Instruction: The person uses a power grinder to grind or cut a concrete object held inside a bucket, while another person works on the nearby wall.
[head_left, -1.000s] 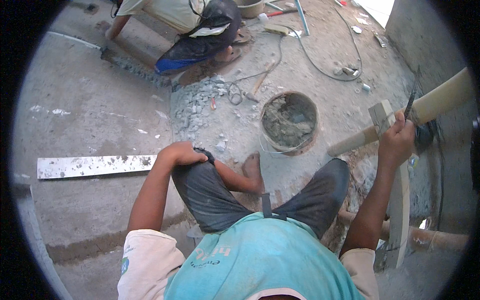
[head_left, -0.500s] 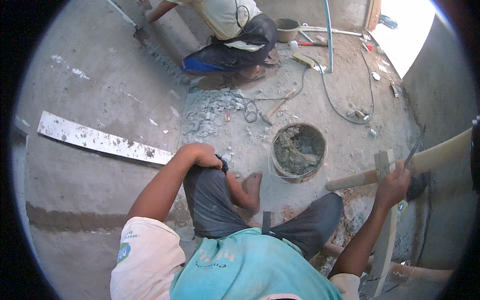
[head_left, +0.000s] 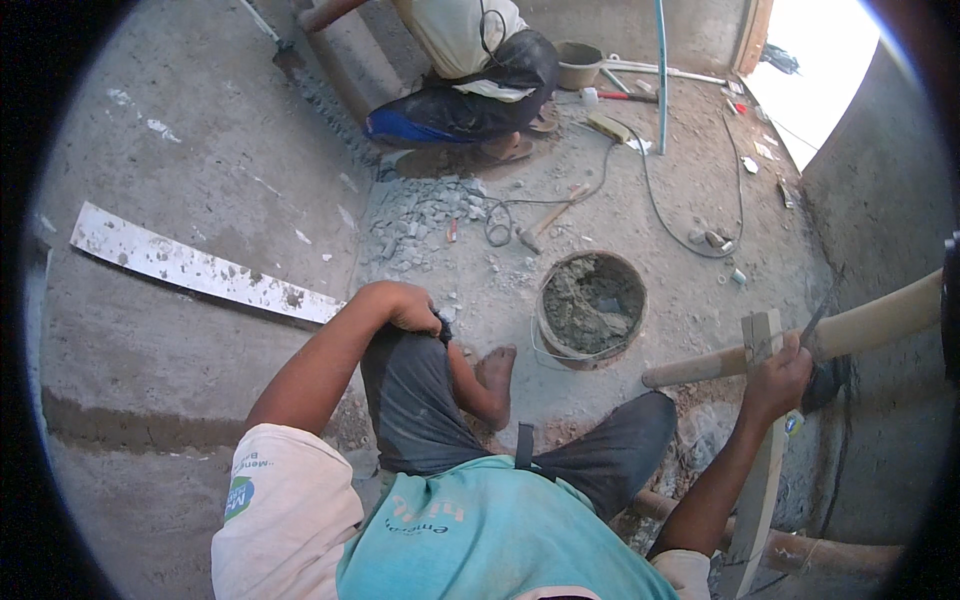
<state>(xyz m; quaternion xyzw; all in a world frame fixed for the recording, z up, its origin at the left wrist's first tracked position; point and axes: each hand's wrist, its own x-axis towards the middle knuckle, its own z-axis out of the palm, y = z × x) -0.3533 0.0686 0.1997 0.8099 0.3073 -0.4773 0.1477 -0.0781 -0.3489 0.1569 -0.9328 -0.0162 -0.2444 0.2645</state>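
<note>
My left hand (head_left: 408,307) rests on my bent left knee, its fingers curled over the rolled dark hem of my grey trouser leg (head_left: 415,400). On the right, my right hand (head_left: 777,384) is closed round a trowel (head_left: 822,305), whose thin dark blade points up and is seen nearly edge-on; the handle is hidden in the fist. That hand is beside an upright wooden board (head_left: 762,330) and a pale thick pipe (head_left: 880,312) sticking out from the right wall. Ahead, between my knees, stands a bucket (head_left: 641,310) of wet grey mortar (head_left: 590,300).
Another person (head_left: 465,90) crouches ahead by the left wall near broken rubble (head_left: 420,225). A hammer (head_left: 550,220), a cable (head_left: 650,190) and a light blue upright pipe (head_left: 662,80) are beyond the bucket. A mortar-spotted white straightedge (head_left: 200,265) is at left.
My right hand with the trowel has shifted slightly down and left against the board. The whole view has moved a little. My left hand stays on the knee; the other person's arm has shifted.
</note>
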